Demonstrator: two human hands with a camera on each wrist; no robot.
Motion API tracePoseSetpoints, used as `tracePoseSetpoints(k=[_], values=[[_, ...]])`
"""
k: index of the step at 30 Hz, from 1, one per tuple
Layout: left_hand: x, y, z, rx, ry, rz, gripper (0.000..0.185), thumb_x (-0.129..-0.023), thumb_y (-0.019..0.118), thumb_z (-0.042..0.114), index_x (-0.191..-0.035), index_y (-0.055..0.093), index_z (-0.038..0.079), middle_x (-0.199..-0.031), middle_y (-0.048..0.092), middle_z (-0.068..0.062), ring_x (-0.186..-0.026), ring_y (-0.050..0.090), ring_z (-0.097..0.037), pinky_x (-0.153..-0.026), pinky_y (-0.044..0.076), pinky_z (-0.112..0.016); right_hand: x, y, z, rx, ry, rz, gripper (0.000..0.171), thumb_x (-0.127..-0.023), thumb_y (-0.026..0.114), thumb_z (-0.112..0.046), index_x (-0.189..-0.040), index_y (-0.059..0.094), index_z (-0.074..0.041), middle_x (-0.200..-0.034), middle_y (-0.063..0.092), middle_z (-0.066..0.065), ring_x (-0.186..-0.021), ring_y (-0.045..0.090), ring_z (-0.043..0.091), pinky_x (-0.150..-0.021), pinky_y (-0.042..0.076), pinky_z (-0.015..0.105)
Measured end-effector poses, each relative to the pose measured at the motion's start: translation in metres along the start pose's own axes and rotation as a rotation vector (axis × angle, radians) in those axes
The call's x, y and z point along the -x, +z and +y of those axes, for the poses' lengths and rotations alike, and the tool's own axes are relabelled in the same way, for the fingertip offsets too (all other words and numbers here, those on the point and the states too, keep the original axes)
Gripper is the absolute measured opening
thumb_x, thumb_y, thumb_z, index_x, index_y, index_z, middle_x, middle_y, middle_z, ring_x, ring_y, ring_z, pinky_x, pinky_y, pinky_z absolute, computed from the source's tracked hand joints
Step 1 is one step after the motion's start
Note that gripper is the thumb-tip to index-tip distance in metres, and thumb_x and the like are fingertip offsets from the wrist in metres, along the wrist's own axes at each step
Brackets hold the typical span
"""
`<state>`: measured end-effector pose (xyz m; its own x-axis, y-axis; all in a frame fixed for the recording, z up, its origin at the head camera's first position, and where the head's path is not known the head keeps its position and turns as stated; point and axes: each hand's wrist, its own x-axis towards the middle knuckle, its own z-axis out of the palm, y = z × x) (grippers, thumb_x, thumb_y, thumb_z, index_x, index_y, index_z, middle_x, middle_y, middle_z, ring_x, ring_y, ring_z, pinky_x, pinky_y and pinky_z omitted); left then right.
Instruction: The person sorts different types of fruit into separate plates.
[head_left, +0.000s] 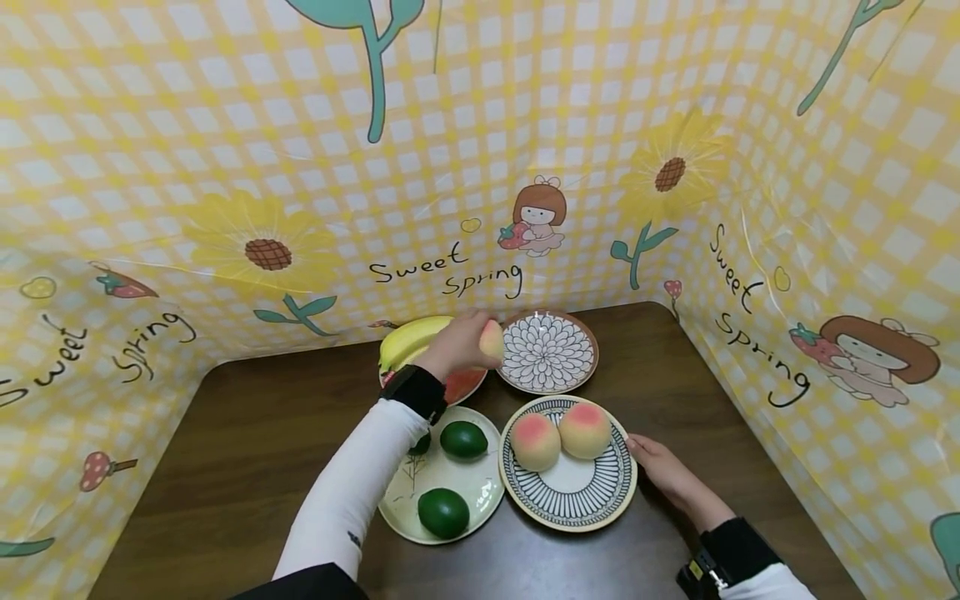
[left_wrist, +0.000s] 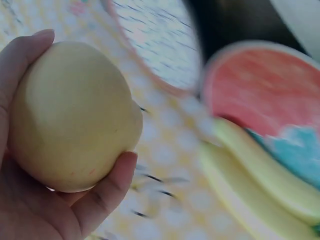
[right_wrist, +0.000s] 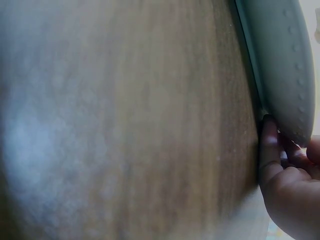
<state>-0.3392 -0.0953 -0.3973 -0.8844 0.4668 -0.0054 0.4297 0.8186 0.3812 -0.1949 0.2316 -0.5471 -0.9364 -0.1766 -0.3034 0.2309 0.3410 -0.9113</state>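
Note:
My left hand (head_left: 457, 342) holds a pale yellow-pink peach (head_left: 491, 340) in the air, between the banana plate and the empty flower-pattern plate (head_left: 547, 387). The left wrist view shows the peach (left_wrist: 75, 115) cupped in the palm, with thumb and fingers (left_wrist: 112, 185) curled round it. Two more peaches (head_left: 535, 442) (head_left: 584, 429) lie on a striped plate (head_left: 570, 517). My right hand (head_left: 663, 471) rests on the table with its fingertips (right_wrist: 270, 150) against that plate's right rim (right_wrist: 280, 65).
Bananas (head_left: 408, 337) lie on a red-and-blue plate (head_left: 465, 385) at the back. Two green fruits (head_left: 462, 439) (head_left: 442, 512) sit on a pale plate (head_left: 450, 475), partly under my left forearm. Yellow checked sheeting walls the brown table (head_left: 247, 450) on three sides.

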Motion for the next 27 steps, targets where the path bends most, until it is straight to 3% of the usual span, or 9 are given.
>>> tracePoseSetpoints(k=[6, 13, 17, 21, 24, 27], values=[[0.008, 0.008, 0.054, -0.063, 0.182, -0.024, 0.08, -0.077, 0.087, 0.028, -0.147, 0.051, 0.013, -0.148, 0.054, -0.013, -0.13, 0.057, -0.034, -0.106, 0.051, -0.046, 0.0, -0.001, 0.001, -0.01, 0.004, 0.01, 0.05, -0.113, 0.03, -0.017, -0.148, 0.036, 0.019, -0.153, 0.04, 0.038, -0.149, 0.03, 0.053, -0.123, 0.026, 0.063], [0.034, 0.041, 0.098, -0.159, 0.428, -0.147, 0.076, -0.072, 0.091, 0.028, -0.139, 0.058, 0.016, -0.14, 0.06, -0.003, -0.124, 0.061, -0.023, -0.101, 0.054, -0.036, -0.001, -0.001, 0.0, -0.005, -0.002, 0.002, 0.051, -0.113, 0.029, -0.017, -0.148, 0.036, 0.02, -0.153, 0.041, 0.037, -0.149, 0.031, 0.052, -0.123, 0.026, 0.062], [0.05, 0.065, 0.112, -0.237, 0.598, -0.218, 0.076, -0.074, 0.089, 0.03, -0.141, 0.056, 0.016, -0.144, 0.059, -0.001, -0.13, 0.058, -0.02, -0.111, 0.047, -0.03, 0.001, -0.003, 0.0, 0.003, -0.007, -0.006, 0.051, -0.113, 0.03, -0.017, -0.147, 0.037, 0.019, -0.151, 0.044, 0.037, -0.146, 0.036, 0.05, -0.121, 0.031, 0.059], [0.061, 0.087, 0.12, -0.378, 0.75, -0.261, 0.073, -0.078, 0.085, 0.032, -0.143, 0.055, 0.018, -0.144, 0.059, 0.003, -0.131, 0.057, -0.015, -0.113, 0.043, -0.022, 0.002, -0.005, 0.0, 0.011, -0.02, 0.007, 0.05, -0.113, 0.031, -0.018, -0.145, 0.042, 0.018, -0.146, 0.051, 0.034, -0.139, 0.047, 0.039, -0.112, 0.042, 0.038], [0.065, 0.102, 0.122, -0.5, 0.799, -0.273, 0.071, -0.079, 0.084, 0.035, -0.143, 0.056, 0.021, -0.144, 0.06, 0.007, -0.131, 0.056, -0.011, -0.112, 0.043, -0.019, 0.001, -0.005, 0.0, 0.015, -0.019, 0.012, 0.05, -0.113, 0.032, -0.019, -0.144, 0.044, 0.018, -0.143, 0.054, 0.032, -0.134, 0.051, 0.034, -0.104, 0.045, 0.028], [0.066, 0.112, 0.123, -0.569, 0.795, -0.281, 0.066, -0.082, 0.082, 0.035, -0.142, 0.057, 0.024, -0.144, 0.06, 0.01, -0.134, 0.053, -0.009, -0.111, 0.043, -0.019, 0.001, -0.004, 0.001, 0.025, -0.017, 0.002, 0.05, -0.113, 0.032, -0.019, -0.145, 0.042, 0.018, -0.144, 0.053, 0.033, -0.136, 0.049, 0.036, -0.107, 0.044, 0.032]])
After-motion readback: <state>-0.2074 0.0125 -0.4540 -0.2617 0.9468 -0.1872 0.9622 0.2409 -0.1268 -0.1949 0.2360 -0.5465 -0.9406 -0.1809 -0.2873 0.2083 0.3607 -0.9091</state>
